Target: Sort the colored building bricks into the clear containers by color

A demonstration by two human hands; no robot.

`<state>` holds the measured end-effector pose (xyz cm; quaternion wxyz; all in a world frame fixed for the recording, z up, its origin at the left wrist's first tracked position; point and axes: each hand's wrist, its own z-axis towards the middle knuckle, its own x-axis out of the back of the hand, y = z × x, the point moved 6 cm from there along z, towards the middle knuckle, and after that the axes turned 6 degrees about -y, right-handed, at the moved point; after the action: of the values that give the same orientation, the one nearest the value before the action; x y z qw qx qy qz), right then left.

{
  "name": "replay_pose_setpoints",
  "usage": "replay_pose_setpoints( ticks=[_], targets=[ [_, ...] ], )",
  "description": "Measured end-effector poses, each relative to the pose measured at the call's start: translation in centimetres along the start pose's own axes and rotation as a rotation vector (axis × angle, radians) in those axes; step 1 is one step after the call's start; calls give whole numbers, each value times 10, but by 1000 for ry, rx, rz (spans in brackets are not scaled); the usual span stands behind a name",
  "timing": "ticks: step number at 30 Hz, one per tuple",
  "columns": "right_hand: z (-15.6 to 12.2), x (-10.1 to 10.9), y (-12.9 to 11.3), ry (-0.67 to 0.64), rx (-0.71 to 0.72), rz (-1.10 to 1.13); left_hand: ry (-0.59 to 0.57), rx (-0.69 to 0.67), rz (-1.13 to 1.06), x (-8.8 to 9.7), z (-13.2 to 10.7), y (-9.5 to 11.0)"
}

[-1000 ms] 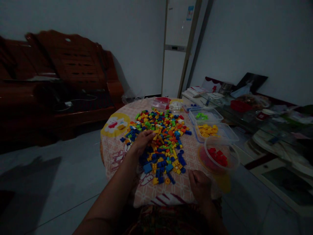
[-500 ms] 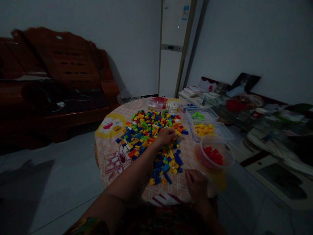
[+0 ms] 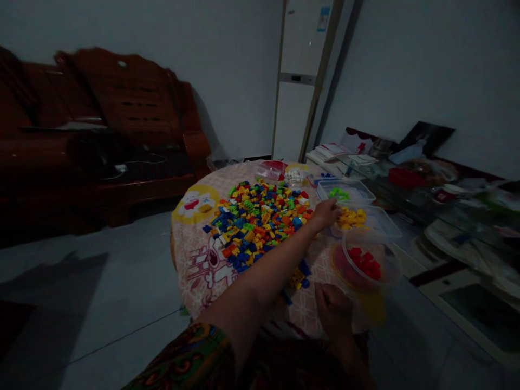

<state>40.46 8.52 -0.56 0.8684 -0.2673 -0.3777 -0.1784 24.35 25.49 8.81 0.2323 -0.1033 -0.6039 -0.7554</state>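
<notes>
My left hand [image 3: 326,214] reaches across the table to the near left rim of a clear plastic box [image 3: 384,221] that holds yellow toy bricks [image 3: 352,218]. Its fingers are closed together, and whatever they hold is too dark and small to make out. Close to the table's front edge, my right hand [image 3: 333,309] rests in a loose fist, its inside hidden. A big pile of mixed toy bricks [image 3: 260,216] covers the middle of the table, partly behind my left forearm. Red bricks [image 3: 365,264] lie in a round clear tub [image 3: 392,265] beyond my right hand.
A box with green bricks [image 3: 338,193] stands behind the yellow ones. White pieces [image 3: 296,175] and a red-rimmed clear container [image 3: 270,169] are at the far edge. A cluttered glass-topped cabinet [image 3: 430,211] stands on the right, a wooden bench [image 3: 125,108] on the left.
My left hand has moved right, from over the brick pile to the box of yellow bricks. My right hand stays in its fist. The whole view has shifted slightly.
</notes>
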Motion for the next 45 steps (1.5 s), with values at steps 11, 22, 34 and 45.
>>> replay_pose_setpoints(
  ticks=[11,22,34,45],
  targets=[
    [1,3,-1,8,4,-21,171,-25,157,108,-119,-36],
    [2,1,1,-4,-23,-14,487,574,680,259,-240,-94],
    [-1,-3,6,-25,-36,6,355,615,625,254,-257,-119],
    [2,1,-1,-2,5,-3,456,424,290,230,-224,-88]
  ],
)
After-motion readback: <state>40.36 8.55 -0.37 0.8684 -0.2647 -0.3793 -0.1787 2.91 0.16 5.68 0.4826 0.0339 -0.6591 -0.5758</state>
